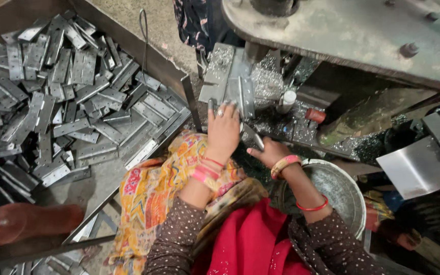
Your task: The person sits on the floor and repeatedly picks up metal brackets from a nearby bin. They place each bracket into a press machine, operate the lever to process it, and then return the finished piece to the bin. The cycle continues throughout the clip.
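The person's left hand [223,130] is reaching up toward the middle of the frame, fingers stretched forward and lying flat, pressing on a long grey metal hinge plate [242,97] that is sitting upright in the frame on the machine's bed. The fingertips are touching the plate's lower end; the hand is not wrapping around anything. A ring is showing on one finger, and red and pink bangles [207,172] are circling the wrist.

The right hand [268,151] is sitting just right of and below the left, fingers curled in around a small flat grey metal piece [257,140] that is sticking up between thumb and forefinger. A gold and pink bangle [284,164] is sitting at this wrist, and a thin red one [312,207] farther down the forearm.

Around the hinge plate, bright metal shavings [268,81] are covering the bed, with a small white cylinder [287,100] and a short red cylinder [315,115] lying just right of them. A heavy grey steel machine plate [352,35] is overhanging the upper right of the frame.

Filling the left half of the frame, a rusty metal tray [176,76] is holding a loose heap of flat grey hinge leaves [62,102]. At lower right, beside the right forearm, a round grey metal basin [345,191] is standing. The person's brown dotted sleeves [176,239] and a red and yellow patterned cloth [151,196] are filling the bottom centre.
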The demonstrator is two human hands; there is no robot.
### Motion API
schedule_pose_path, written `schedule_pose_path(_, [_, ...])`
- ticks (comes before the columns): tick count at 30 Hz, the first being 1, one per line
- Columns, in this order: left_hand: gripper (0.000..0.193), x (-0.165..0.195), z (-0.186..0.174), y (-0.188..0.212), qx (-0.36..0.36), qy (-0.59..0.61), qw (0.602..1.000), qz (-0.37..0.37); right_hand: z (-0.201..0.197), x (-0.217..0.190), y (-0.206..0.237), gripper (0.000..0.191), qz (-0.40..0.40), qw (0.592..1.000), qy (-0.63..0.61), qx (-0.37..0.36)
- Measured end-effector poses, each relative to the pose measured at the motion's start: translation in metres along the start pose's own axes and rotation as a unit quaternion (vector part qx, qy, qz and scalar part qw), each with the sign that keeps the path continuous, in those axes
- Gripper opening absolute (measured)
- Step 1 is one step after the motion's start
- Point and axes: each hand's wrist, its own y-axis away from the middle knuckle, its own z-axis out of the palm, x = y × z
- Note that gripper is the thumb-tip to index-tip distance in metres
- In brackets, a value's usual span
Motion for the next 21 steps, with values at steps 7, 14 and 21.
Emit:
schedule_pose_path(7, [0.019,-0.012,-0.004,-0.002,0.023,-0.010,0.992,0.123,0.013,0.010,0.000,0.077,0.016,0.999,-0.031,0.017])
schedule_pose_path(14, [0.026,0.008,-0.017,-0.029,0.124,0.127,0.983,-0.047,0.013,0.009,-0.002,0.075,0.018,1.000,-0.007,-0.020])
schedule_pose_path(21, [0.019,0.011,0.028,-0.064,-0.041,-0.035,0.998,-0.035,0.009,0.005,0.004,0.071,0.011,1.000,0.004,-0.014])
